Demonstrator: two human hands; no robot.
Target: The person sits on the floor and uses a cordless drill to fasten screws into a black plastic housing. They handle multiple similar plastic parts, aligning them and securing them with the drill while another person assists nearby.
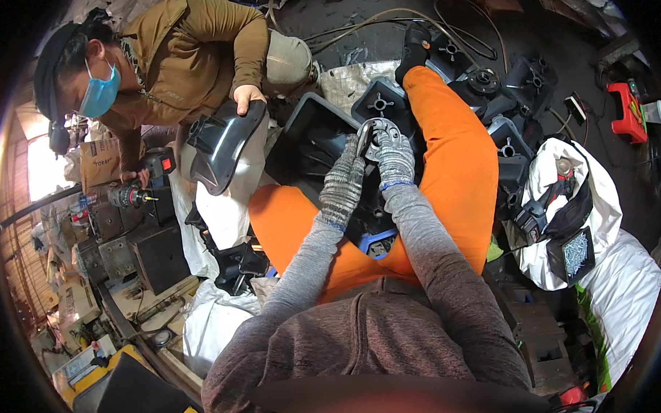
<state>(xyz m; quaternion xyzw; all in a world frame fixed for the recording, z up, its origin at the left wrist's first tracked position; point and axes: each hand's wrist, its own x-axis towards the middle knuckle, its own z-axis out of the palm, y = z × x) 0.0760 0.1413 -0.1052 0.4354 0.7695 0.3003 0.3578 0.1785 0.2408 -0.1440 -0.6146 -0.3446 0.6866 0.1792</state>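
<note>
Working between your knees, you have both gloved hands on a black plastic seat part (325, 144) that rests across your orange-trousered legs (463, 167). Your right hand (395, 154) is closed over a round metal plate (377, 132) at the part's upper edge, pressing it down. Your left hand (344, 184) grips a curved metal tool (363, 138) whose tip meets that plate. This looks like the fitting step: the plate is being seated or levered into its place. The next move calls for a steady right hand on the plate while the left works the tool without slipping off the rim. Beside you, a co-worker holds another black shell (220, 144) and a power drill (138, 189); more black parts (509, 89) lie ahead.
</note>
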